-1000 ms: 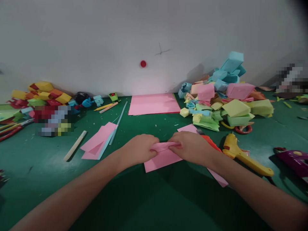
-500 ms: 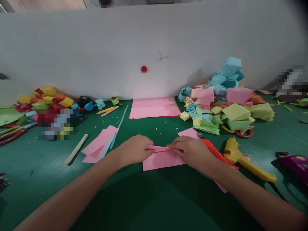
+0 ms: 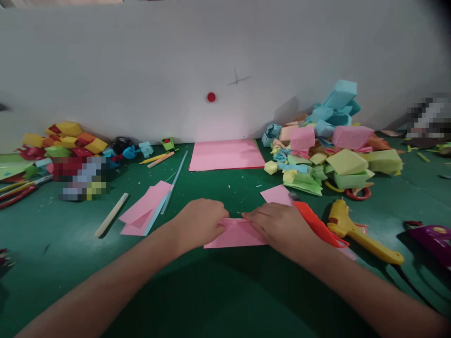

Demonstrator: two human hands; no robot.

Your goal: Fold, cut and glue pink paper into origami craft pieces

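Observation:
A pink sheet of paper lies between my hands on the green table, its far edge folded over. My left hand grips the paper's left end, with the fingers curled and the thumb on top. At the far right end, my right hand presses on the fold, its fingers held together over the paper. Beyond the right hand is another pink paper piece. An orange-red utility knife lies beside that wrist, partly hidden by the arm.
Pink sheets are stacked by the white wall. Left lie pink pieces, a blue strip and a pale stick. Right are folded paper shapes, a yellow glue gun and a purple object. Scissors lie far left.
The raised far edge of the pink paper has been folded down flatter toward me. My right hand has gone from pinching the edge to pressing over it. The view has shifted slightly.

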